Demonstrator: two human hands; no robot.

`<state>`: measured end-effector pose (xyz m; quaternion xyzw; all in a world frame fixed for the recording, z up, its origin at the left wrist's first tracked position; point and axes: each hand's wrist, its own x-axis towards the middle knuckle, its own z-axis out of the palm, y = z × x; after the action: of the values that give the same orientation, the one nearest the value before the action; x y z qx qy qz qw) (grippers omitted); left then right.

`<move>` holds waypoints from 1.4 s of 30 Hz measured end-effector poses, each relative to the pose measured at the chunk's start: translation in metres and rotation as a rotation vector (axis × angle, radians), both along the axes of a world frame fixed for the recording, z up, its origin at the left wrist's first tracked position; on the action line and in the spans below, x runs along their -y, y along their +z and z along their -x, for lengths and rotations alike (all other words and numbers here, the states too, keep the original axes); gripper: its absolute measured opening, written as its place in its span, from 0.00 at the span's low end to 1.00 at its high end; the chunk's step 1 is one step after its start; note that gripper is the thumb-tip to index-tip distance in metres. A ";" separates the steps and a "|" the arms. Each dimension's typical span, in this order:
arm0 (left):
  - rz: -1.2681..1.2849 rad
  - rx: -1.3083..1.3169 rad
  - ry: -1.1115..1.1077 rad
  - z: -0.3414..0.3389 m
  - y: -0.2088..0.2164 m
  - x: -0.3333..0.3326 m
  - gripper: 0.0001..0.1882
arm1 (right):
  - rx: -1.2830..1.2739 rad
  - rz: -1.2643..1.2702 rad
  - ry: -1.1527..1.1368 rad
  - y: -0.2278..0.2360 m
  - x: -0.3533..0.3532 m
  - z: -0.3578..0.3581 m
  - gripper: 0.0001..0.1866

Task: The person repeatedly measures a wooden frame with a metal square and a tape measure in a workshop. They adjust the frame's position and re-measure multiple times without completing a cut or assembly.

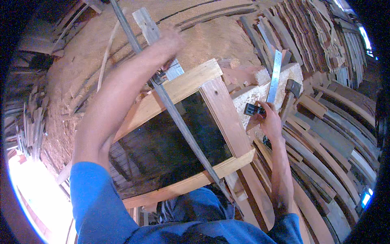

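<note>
A wooden frame (223,118) with a dark opening lies before me. Across it runs a long metal bar clamp (178,118), its dark screw end (159,77) at the frame's far rail. My left hand (168,44) is over a grey board (145,25) just beyond that end; motion smears its fingers, so what it holds is unclear. To the right of the frame, my right hand (271,122) has its fingers closed on the black head of a square (254,109). Its silver blade (275,77) points away from me.
Under the square is a pale, rough block (294,71). Beside it a hammer-like tool (292,87) with a dark head leans. Stacked boards (325,150) fill the right side. Sawdust (219,40) covers the ground beyond the frame, and wood strips (34,128) stand at left.
</note>
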<state>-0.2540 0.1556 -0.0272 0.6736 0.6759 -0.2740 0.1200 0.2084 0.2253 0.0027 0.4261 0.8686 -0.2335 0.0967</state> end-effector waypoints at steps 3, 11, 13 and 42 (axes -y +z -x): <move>0.066 0.054 0.104 -0.009 0.014 -0.007 0.11 | 0.003 0.024 -0.040 -0.007 -0.001 -0.005 0.28; 0.120 0.421 0.762 -0.005 0.020 -0.016 0.09 | -0.068 -0.010 -0.022 -0.011 -0.001 -0.010 0.31; 0.240 0.435 0.644 0.010 0.020 -0.015 0.15 | -0.073 -0.023 -0.033 -0.008 0.001 -0.008 0.29; -0.485 0.558 0.452 -0.148 0.030 0.096 0.72 | -0.814 0.422 -0.882 0.016 -0.001 -0.123 0.29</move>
<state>-0.1060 0.0593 0.0031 0.5655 0.7930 0.1184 0.1935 0.3315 0.2266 0.0189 0.5929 0.5139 -0.5607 -0.2646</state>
